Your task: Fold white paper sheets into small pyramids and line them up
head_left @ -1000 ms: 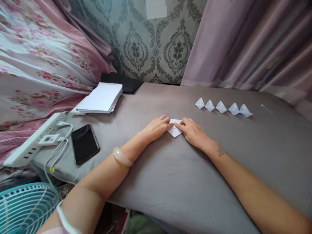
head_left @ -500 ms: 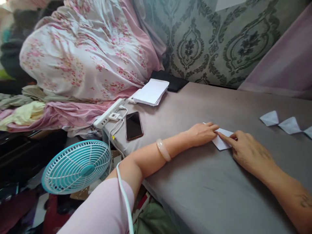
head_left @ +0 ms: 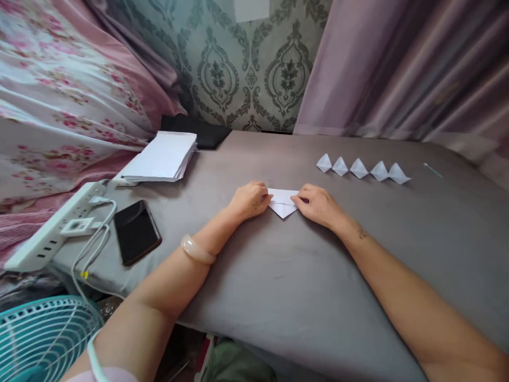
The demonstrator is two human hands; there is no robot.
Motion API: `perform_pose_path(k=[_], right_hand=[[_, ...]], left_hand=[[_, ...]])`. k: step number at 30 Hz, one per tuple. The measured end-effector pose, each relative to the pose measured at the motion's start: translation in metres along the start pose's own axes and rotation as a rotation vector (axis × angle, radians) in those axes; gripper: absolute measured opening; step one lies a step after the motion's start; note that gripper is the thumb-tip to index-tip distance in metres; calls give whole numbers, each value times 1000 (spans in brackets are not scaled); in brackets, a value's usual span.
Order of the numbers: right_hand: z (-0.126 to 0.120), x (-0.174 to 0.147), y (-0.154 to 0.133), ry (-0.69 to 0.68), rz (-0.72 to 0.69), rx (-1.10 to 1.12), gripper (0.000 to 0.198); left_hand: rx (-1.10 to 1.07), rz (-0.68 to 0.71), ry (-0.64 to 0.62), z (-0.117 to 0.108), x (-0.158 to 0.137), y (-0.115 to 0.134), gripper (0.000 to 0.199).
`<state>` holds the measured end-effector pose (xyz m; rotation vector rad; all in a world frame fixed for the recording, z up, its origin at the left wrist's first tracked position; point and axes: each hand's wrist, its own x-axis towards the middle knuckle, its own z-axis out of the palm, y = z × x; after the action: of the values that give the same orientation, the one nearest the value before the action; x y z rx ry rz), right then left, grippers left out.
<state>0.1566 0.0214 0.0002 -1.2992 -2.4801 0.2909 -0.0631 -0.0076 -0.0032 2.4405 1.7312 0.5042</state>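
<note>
A small white folded paper [head_left: 282,200] lies on the grey-covered surface, its pointed end toward me and a crease running across it. My left hand [head_left: 251,199] pinches its left corner between thumb and fingers. On the opposite corner, my right hand [head_left: 316,204] has the paper in a similar pinch. Parts of both corners are hidden behind the fingers. Several folded white paper pieces [head_left: 359,168] stand in a row beyond my right hand.
A stack of white paper [head_left: 161,156] lies at the back left beside a black flat item [head_left: 199,131]. Nearer are a phone [head_left: 137,232], a white power strip [head_left: 59,225] with cables, and a blue fan [head_left: 43,334]. A thin pale stick [head_left: 432,170] rests at the right.
The view has swung right, bringing the whole row of folded pieces into sight. My hands have moved from overlapping on the paper to gripping its two side corners; the paper now points toward me.
</note>
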Motion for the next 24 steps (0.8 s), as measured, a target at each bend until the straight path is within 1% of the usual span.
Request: perform_pose_path(k=[2, 5, 7, 10, 13, 16, 19, 20, 22, 24], right_hand=[[0, 3, 5, -11, 35, 28, 28], [4, 5, 13, 26, 60, 15, 21], [7, 5, 18, 48, 63, 18, 29], [9, 4, 23, 3, 57, 42, 44], [9, 3, 23, -51, 38, 42, 47], [7, 3, 21, -69, 10, 44, 47], [6, 2, 21, -73, 0, 62, 48], [6, 2, 21, -74, 0, 71, 49], [7, 2, 21, -64, 3, 91, 50], [8, 1, 22, -27, 12, 125, 54]], left_hand=[[-78, -47, -5, 5, 7, -6, 29], [-159, -103, 25, 11, 14, -14, 18], [-201, -157, 37, 13, 17, -18, 20], [-247, -215, -2, 10, 17, -20, 23], [-270, -226, -31, 8, 18, -21, 21], [-305, -224, -23, 8, 19, -21, 21], [-378, -221, -7, 8, 20, -21, 30], [-385, -217, -15, 8, 20, -21, 29], [-355, -189, -29, 6, 19, -20, 22], [-339, -155, 3, 5, 17, -19, 17]])
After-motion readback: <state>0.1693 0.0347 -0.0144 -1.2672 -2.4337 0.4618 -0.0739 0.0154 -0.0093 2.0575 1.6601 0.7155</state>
